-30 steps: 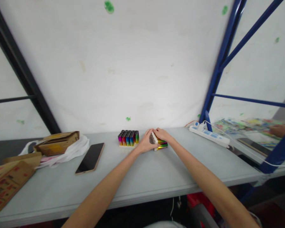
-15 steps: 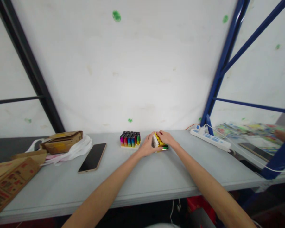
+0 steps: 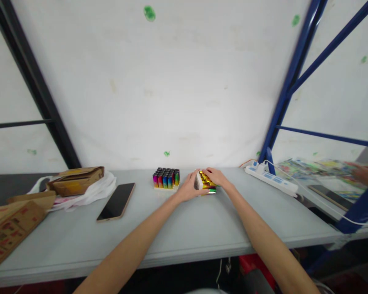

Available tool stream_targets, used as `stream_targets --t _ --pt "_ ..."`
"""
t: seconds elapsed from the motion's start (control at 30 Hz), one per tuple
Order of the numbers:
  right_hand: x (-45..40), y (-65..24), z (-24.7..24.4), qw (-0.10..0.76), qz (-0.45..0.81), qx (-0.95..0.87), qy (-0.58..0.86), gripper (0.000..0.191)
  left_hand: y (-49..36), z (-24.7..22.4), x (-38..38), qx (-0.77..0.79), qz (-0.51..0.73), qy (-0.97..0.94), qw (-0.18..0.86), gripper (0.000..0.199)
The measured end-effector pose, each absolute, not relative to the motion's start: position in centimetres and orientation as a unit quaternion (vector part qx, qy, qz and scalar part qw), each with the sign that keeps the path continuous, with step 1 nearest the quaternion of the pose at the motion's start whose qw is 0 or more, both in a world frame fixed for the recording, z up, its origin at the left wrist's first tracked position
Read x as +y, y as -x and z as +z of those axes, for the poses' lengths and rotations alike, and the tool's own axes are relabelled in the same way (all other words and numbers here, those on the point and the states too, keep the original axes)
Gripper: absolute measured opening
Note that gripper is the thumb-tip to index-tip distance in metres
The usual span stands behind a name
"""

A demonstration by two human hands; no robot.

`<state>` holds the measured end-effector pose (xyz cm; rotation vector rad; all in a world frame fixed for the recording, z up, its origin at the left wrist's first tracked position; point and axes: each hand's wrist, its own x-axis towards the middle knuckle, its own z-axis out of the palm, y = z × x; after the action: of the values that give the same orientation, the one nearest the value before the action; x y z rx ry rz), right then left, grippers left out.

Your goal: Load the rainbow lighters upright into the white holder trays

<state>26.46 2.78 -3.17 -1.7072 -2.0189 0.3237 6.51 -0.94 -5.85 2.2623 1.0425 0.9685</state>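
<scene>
My left hand (image 3: 188,188) grips the white end of a pack of shiny gold and multicoloured cylinders (image 3: 206,181), its thumb along the near side. My right hand (image 3: 216,176) closes over the pack's far right side. The pack lies tipped on its side on the table, and the hands cover part of it. Just left of it stands a block of upright rainbow-metallic cylinders with black tops (image 3: 166,178), packed in rows on a pale base. They look like lighters or batteries; I cannot tell which.
On the grey table (image 3: 202,228), a phone (image 3: 116,202) lies left, beside a white plastic bag (image 3: 102,190) and cardboard boxes (image 3: 76,181). A white power strip (image 3: 271,179) sits right, near a blue rack post (image 3: 282,110). Another person's hand (image 3: 364,173) shows at far right.
Both hands keep their hold on the pack, which seems slightly more tilted. The view has shifted a little. At far right, the other person's hand has come further into view.
</scene>
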Motion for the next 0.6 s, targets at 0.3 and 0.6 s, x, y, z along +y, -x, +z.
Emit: stream_targets --t 0.3,0.6 --pt "2.0 -27.0 -3.0 0.267 0.121 -0.712 0.638 0.046 -6.3 -5.5 -1.6 0.379 0.333 -0.835 0.220 0.107" --pt "1.4 -28.1 -3.4 0.296 0.134 -0.678 0.660 0.050 -6.8 -5.2 -2.5 0.375 0.324 -0.840 0.221 0.106"
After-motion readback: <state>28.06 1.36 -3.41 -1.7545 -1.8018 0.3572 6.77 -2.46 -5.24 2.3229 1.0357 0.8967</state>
